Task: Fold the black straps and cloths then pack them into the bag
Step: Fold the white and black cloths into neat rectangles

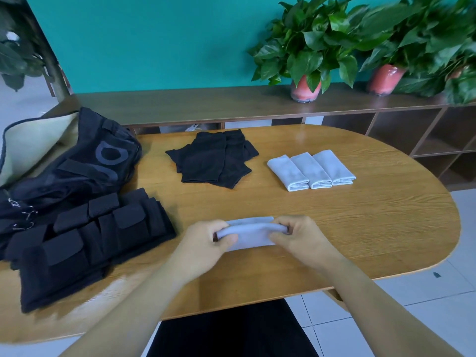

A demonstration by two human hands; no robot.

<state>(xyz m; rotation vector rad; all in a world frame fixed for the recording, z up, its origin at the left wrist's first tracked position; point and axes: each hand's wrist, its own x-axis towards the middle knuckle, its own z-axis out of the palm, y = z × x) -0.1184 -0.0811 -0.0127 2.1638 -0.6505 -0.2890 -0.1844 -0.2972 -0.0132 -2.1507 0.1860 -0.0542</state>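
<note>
both hands (253, 239) pinch the ends of a pale, half-folded cloth (251, 231) on the table (360, 228)

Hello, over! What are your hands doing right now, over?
Both hands, left hand and right hand, grip the white cloth mid-fold. Three folded white cloths done. Bag open, nothing blocking.

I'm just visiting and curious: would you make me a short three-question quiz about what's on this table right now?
1. True or false: both hands grip the same white cloth.
2. How many folded white cloths lie in the row at the far right of the table?
3. The black bag sits: A) on the table's left, B) on the shelf beside the plants, C) on the floor.

Key: 1 true: left hand and right hand hold its ends. 2 three. 3 A.
</note>
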